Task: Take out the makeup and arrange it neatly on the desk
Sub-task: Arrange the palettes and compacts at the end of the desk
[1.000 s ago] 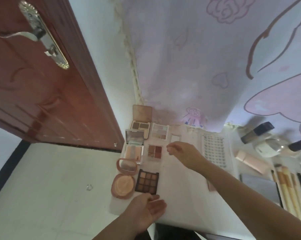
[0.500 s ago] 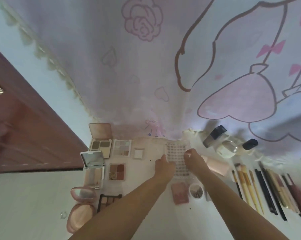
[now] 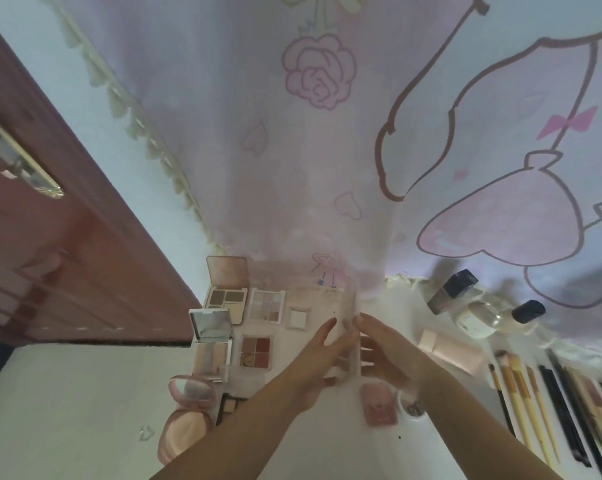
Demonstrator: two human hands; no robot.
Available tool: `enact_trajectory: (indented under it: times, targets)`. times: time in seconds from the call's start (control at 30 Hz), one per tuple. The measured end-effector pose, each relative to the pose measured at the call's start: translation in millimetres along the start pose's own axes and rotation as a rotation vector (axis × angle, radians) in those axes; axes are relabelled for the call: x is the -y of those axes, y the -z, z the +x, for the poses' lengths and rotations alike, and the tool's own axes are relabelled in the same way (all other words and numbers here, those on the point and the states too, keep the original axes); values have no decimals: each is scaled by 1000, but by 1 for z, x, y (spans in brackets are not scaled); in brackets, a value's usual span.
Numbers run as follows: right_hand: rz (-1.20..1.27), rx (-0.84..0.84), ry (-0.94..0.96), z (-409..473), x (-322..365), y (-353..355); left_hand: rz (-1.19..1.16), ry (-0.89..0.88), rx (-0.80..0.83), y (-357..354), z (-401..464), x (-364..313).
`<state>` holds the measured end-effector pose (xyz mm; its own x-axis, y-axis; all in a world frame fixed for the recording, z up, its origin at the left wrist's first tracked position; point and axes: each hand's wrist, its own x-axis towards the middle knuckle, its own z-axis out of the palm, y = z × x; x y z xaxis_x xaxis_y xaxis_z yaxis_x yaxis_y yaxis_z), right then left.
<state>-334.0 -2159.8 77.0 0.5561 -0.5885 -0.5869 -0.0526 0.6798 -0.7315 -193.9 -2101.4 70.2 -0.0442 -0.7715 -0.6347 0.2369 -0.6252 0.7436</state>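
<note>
Two hands meet over the middle of the desk (image 3: 327, 445). Our left hand (image 3: 322, 355) and right hand (image 3: 384, 351) hold a clear sheet (image 3: 352, 327) between them, standing on edge, fingers mostly straight against its sides. Near the left edge lie palettes (image 3: 256, 351) and round compacts (image 3: 188, 393); our left arm covers part of one dark palette. Near the right edge sit bottles (image 3: 452, 296), a pink tube (image 3: 450, 351) and a row of brushes (image 3: 524, 403). A pink case (image 3: 379, 405) lies just below our hands.
</note>
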Motion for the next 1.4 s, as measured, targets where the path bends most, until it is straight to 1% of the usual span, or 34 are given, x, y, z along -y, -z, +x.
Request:
enact_trajectory:
  times: [0.1, 0.17, 0.27, 0.33, 0.47, 0.57, 0.63, 0.77, 0.87, 0.97, 1.03, 1.1, 1.17, 1.2, 1.23, 1.27, 1.3, 1.33, 1.37, 1.4]
  targets:
    - [1, 6, 19, 6, -3, -3, -26, -1, -10, 9, -11, -2]
    - [79, 6, -1, 11, -7, 5, -100, 23, 0, 18, -16, -5]
    - [195, -110, 25, 18, -7, 26, -191, 30, -6, 31, -18, -17]
    - [150, -217, 69, 23, -7, 38, -218, 12, -78, 39, -13, -25]
    - [-50, -430, 115, 36, -11, 48, -153, -66, -306, 56, 7, -31]
    - [-273, -547, 129, 46, -11, 46, -89, -88, -401, 61, 23, -30]
    - [-481, -595, 125, 52, -8, 41, 17, -101, -482, 61, 34, -28]
    - [-804, -684, 94, 59, -3, 35, 278, -103, -627, 65, 47, -25]
    - [-966, -704, 87, 62, 0, 35, 364, -86, -651, 65, 48, -29]
    - [-1038, -683, 48, 56, 2, 38, 407, -86, -657, 63, 42, -36]
    - [-1090, -618, 146, 38, 3, 40, 459, -135, -668, 62, 37, -40]
    - [-1222, -438, 267, 11, -3, 40, 536, -215, -677, 57, 30, -39]
    - [-1488, -185, 255, -14, -18, 39, 605, -390, -680, 43, 17, -31]
    - [-1636, -77, 234, -25, -29, 39, 624, -487, -650, 34, 11, -22]
    - [-1779, -5, 238, -32, -42, 38, 630, -554, -591, 23, 4, -10]
    - [-1923, 18, 259, -37, -54, 38, 629, -560, -515, 13, -2, 3]
    - [-2018, 0, 266, -39, -64, 40, 634, -513, -436, 4, -5, 18]
    - [-2050, -39, 313, -38, -72, 43, 644, -422, -359, -3, -5, 34]
    - [-2035, -75, 399, -36, -77, 44, 650, -307, -290, -8, -3, 50]
    - [-2003, -108, 446, -37, -76, 43, 645, -193, -236, -12, -2, 62]
